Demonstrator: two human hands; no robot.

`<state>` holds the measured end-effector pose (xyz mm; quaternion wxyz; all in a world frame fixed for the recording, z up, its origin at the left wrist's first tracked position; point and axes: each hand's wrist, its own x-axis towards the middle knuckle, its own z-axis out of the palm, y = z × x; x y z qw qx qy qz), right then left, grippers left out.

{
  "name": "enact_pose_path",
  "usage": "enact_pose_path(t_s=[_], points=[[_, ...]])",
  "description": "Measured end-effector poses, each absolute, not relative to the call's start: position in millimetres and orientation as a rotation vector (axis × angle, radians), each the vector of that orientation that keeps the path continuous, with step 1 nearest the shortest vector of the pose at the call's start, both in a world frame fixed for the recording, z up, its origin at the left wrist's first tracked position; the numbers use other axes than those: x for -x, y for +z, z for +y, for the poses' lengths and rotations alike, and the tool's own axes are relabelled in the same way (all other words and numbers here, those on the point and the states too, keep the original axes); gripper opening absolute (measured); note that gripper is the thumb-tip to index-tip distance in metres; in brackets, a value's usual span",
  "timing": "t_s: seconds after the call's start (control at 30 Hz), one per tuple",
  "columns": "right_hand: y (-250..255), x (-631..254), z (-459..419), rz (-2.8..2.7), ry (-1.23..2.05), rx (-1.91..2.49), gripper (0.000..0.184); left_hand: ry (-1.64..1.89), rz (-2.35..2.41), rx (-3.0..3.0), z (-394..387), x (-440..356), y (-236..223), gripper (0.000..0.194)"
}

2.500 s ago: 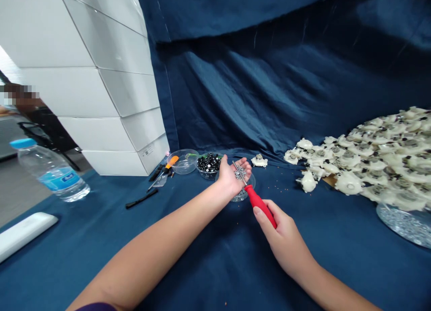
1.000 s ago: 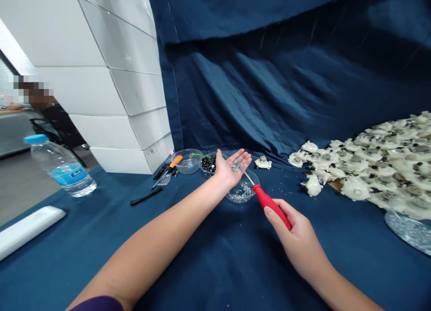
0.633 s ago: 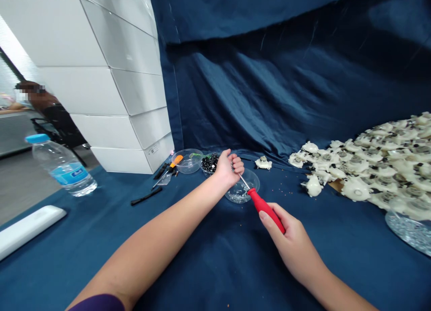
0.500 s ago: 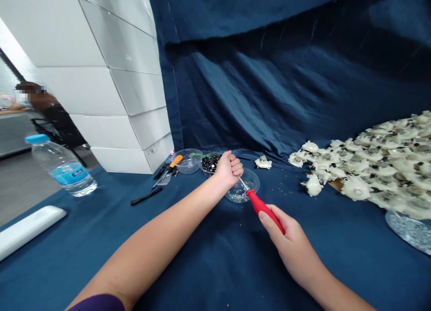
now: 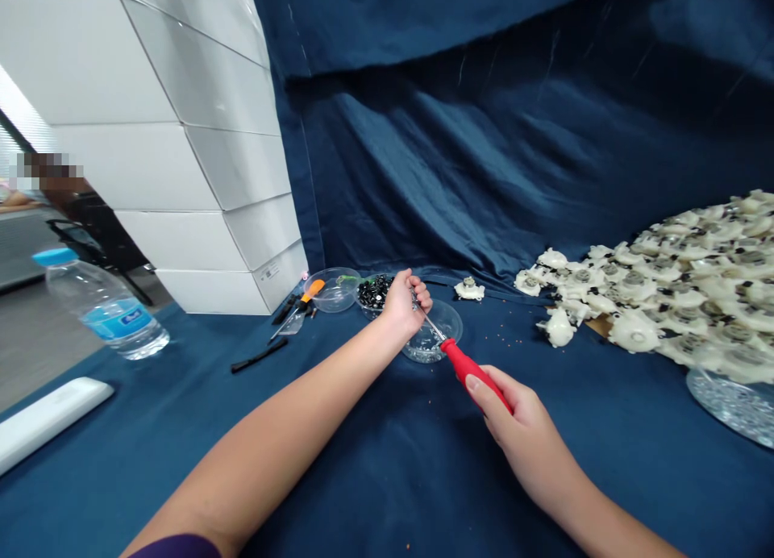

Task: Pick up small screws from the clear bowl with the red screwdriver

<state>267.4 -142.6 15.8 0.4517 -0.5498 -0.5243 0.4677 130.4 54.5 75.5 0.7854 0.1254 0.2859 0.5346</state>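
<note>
A blue cloth (image 5: pixel 339 469) is lying under everything, with white plastic parts (image 5: pixel 683 300) heaping at right. The left hand (image 5: pixel 402 306) is hovering, closed, above a clear bowl (image 5: pixel 432 340), seemingly so anything dropped lands inside; whatever it holds is hidden. The right hand (image 5: pixel 526 437) is firmly gripping a red screwdriver (image 5: pixel 468 372), its shaft reaching the left fingers (image 5: pixel 420 296).

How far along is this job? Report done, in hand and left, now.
Done: perhaps only the lone white plastic part set apart beside the bowls, though the view cannot confirm it. In hand: the right hand grips a red-handled screwdriver whose shaft reaches the closed left hand, above a clear bowl of small metal pieces. Left: the large heap of white plastic parts and the bowl of black pieces.
</note>
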Motion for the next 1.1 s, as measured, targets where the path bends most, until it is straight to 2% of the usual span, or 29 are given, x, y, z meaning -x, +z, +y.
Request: enact_pose_path(t_s=[0.17, 0.73, 1.1], points=[[23.0, -267.4, -146.3, -1.376, 1.067, 1.375, 0.049, 1.164, 0.586, -0.238, 59.7, -123.1, 82.3, 0.046], [18.6, -268.2, -141.3, -1.361, 1.086, 1.359, 0.05, 1.107, 0.513, -0.228, 58.6, -121.0, 81.6, 0.037], [16.8, -268.7, -138.4, -1.275, 1.167, 1.336, 0.044, 1.126, 0.52, -0.26, 60.0, -122.4, 75.1, 0.037]])
